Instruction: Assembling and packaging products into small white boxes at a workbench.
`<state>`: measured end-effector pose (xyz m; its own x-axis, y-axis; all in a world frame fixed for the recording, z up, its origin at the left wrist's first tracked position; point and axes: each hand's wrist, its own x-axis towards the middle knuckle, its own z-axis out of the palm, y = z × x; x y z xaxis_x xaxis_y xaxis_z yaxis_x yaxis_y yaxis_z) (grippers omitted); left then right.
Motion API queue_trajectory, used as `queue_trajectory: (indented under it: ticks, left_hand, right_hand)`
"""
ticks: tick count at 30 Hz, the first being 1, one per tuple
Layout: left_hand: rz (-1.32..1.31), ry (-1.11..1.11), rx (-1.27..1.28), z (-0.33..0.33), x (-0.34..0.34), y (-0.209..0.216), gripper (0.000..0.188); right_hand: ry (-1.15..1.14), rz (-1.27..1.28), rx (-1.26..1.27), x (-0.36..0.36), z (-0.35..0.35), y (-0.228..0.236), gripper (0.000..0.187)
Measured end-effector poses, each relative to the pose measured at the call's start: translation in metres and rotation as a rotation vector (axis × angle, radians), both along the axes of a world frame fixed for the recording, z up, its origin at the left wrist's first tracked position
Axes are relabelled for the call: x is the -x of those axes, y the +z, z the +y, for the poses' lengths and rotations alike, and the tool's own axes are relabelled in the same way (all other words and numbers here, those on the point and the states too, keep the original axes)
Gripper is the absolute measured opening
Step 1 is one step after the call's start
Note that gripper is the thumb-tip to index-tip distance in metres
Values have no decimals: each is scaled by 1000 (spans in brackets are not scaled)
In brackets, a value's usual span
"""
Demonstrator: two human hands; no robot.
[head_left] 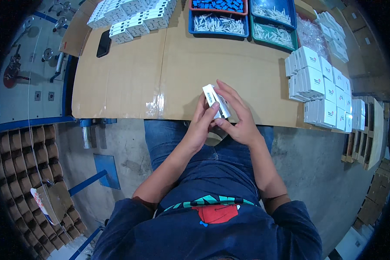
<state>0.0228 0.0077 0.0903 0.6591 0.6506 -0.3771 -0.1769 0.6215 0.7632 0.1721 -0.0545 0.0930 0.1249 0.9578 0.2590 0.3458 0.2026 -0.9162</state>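
A small white carton box point(216, 100) is held between both hands over the near edge of the cardboard-covered table point(173, 78). My left hand point(202, 125) grips it from below and the left, thumb on its front face. My right hand point(238, 115) wraps its right side, fingers spread over the top end. The box is tilted, one end pointing up and away from me.
Stacks of white boxes point(323, 89) stand at the right; more white boxes point(132, 17) lie far left. Blue and green trays point(249, 21) with small white and blue parts sit at the back. A black phone point(103, 43) lies far left. Cardboard dividers point(21, 173) fill the floor left.
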Motion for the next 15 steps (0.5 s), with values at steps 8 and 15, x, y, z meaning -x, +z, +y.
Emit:
queue_trajectory:
  ticks: [8,15]
  left_hand:
    - [13,134,-285,1,-2,-11,63]
    - [17,163,-446,3,-5,-11,62]
  right_hand:
    - [27,59,34,8,-1,-1,62]
    - [-11,49,-27,15,-3,-2,49]
